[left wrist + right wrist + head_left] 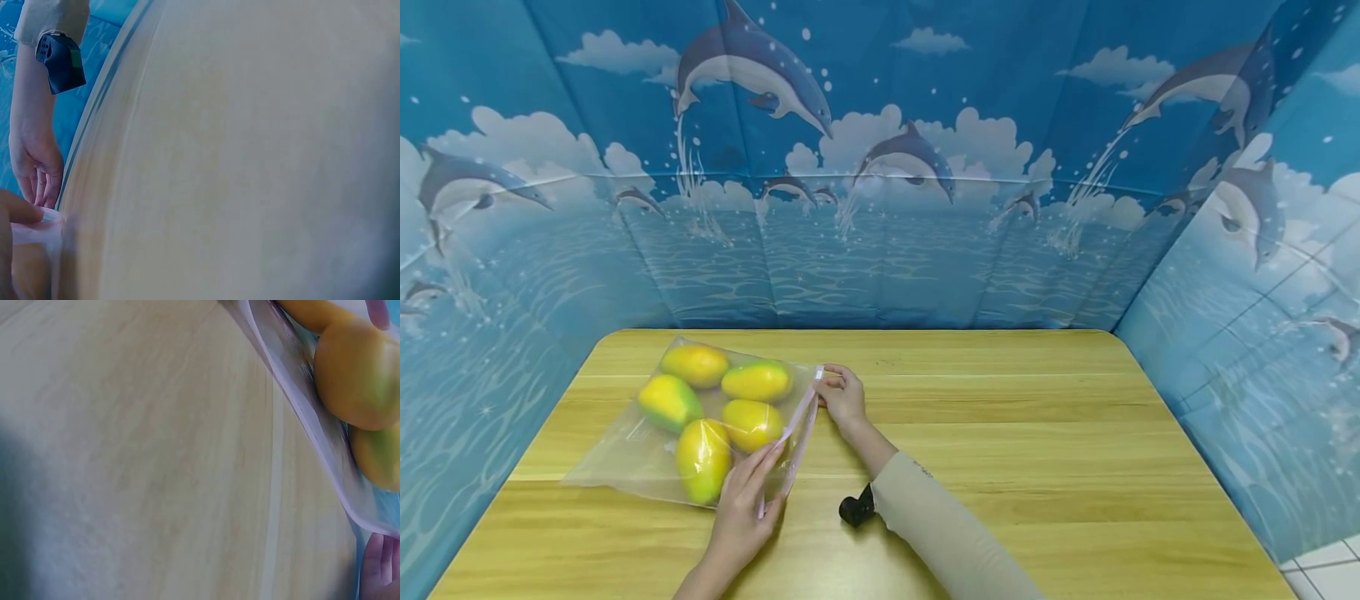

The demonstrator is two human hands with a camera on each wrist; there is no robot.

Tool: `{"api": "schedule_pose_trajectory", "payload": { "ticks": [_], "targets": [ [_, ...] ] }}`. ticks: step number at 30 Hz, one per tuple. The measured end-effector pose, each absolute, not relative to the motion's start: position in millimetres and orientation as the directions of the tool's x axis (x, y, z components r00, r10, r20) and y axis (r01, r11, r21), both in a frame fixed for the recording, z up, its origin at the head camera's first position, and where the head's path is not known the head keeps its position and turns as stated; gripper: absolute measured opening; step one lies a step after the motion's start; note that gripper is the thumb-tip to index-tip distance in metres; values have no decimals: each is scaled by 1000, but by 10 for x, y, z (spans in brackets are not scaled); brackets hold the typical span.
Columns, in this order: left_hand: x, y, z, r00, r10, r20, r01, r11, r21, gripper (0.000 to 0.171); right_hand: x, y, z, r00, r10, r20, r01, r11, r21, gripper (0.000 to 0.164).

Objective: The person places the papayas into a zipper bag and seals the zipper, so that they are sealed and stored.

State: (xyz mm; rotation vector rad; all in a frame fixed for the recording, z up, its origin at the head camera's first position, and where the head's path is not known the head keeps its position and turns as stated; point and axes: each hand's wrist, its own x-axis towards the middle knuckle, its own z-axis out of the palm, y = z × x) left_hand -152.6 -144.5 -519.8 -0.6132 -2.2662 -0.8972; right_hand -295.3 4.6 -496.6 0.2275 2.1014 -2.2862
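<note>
A clear zip bag [617,467] lies flat on the table with several yellow-green mangoes [703,458] inside. Its mouth, edged by a pinkish zip strip [799,454], faces right, and the two edges stand apart along much of its length. At the near end my left hand [747,504] pinches the edge between thumb and fingers. My right hand [844,398] pinches the far corner, by a small white piece [819,372] on the strip. Mangoes [359,375] also show through the plastic in the right wrist view, next to the strip [312,428].
The wood-grain table [1015,417] extends to the right of the bag. A black device [857,507] sits at the right sleeve's cuff. Blue dolphin-print curtains [880,250] hang behind and beside the table.
</note>
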Motion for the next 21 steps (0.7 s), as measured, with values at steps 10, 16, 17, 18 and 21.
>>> {"api": "schedule_pose_trajectory", "payload": {
  "ticks": [10,16,17,18,21],
  "targets": [
    [-1509,-1467,-5123,-756,167,632,597,570,564,79,-2985,42,-4976,-985,76,-153,147,-85,-986,32],
    [-1582,-1481,-4856,-792,143,593,577,493,652,63,-3003,40,-4976,-984,76,-163,157,-79,-984,32],
    [-1620,-1496,-4801,-806,136,577,561,487,669,60,-3007,38,-4976,-984,77,-163,157,-77,-985,31],
    [-1665,-1517,-4746,-820,129,558,545,475,691,57,-3014,37,-4976,-983,79,-166,160,-73,-984,31],
    [-1843,-1602,-4628,-847,125,516,506,485,713,52,-3033,35,-4977,-983,83,-166,160,-71,-985,30]
  ]
}}
